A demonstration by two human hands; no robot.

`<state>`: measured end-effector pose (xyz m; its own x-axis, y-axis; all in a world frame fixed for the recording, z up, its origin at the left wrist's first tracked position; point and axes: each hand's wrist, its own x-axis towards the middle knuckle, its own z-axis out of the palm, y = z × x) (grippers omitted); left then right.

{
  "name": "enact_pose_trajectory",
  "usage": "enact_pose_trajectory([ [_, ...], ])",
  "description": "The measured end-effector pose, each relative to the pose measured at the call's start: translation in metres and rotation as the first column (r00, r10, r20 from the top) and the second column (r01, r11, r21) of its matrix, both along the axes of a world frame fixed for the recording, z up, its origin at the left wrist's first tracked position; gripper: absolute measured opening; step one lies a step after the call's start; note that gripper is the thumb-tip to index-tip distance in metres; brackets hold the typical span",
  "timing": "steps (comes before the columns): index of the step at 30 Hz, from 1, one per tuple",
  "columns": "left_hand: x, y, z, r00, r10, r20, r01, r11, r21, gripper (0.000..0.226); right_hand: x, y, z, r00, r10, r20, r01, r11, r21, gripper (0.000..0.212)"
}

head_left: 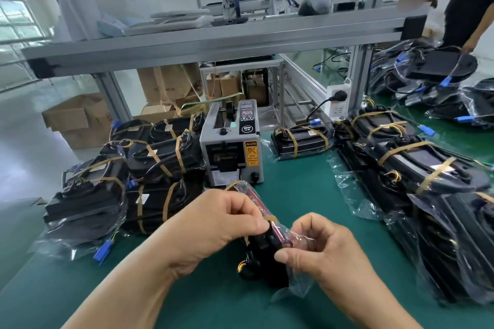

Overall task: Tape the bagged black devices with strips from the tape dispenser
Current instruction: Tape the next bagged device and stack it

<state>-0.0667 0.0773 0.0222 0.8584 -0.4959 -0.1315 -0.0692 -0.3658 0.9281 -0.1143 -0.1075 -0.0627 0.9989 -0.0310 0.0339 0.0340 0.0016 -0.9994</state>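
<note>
A bagged black device [263, 251] stands on edge on the green table [307, 187], close to me, its clear plastic bag loose at the near end. My left hand [213, 224] grips its top, with the fingers curled over a tan tape strip [271, 218]. My right hand [318, 246] pinches the bag's plastic at the device's right side. The grey tape dispenser [232, 145] sits just behind the device at the table's middle, its slot facing me.
A pile of taped bagged devices [128, 181] lies left of the dispenser. More taped devices [406, 165] line the right side, one [300, 139] beside the dispenser. A person [465, 2] stands at the far right holding a device. An aluminium shelf frame [213, 43] spans overhead.
</note>
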Motion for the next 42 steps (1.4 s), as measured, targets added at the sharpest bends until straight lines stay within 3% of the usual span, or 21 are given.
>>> enact_pose_trajectory([
  [12, 0.001, -0.005, -0.014, 0.997, 0.076, 0.032, -0.079, 0.995, 0.067, 0.013, -0.001, 0.003, -0.002, 1.000, -0.010, 0.021, 0.009, 1.000, 0.017, 0.041],
  [33, -0.008, -0.006, -0.034, 0.959, 0.175, 0.222, -0.201, 0.974, 0.100, 0.015, -0.001, 0.005, -0.001, 0.999, 0.014, 0.039, -0.015, 1.000, 0.027, 0.040],
  [35, -0.009, -0.006, -0.037, 0.953, 0.188, 0.238, -0.214, 0.973, 0.090, 0.009, -0.002, 0.004, -0.001, 0.999, 0.017, 0.041, -0.018, 0.999, 0.031, 0.040],
  [42, -0.003, -0.009, -0.046, 0.924, 0.262, 0.279, -0.277, 0.961, 0.015, 0.017, -0.002, 0.001, -0.001, 0.999, 0.014, 0.042, -0.016, 0.998, 0.062, 0.035],
])
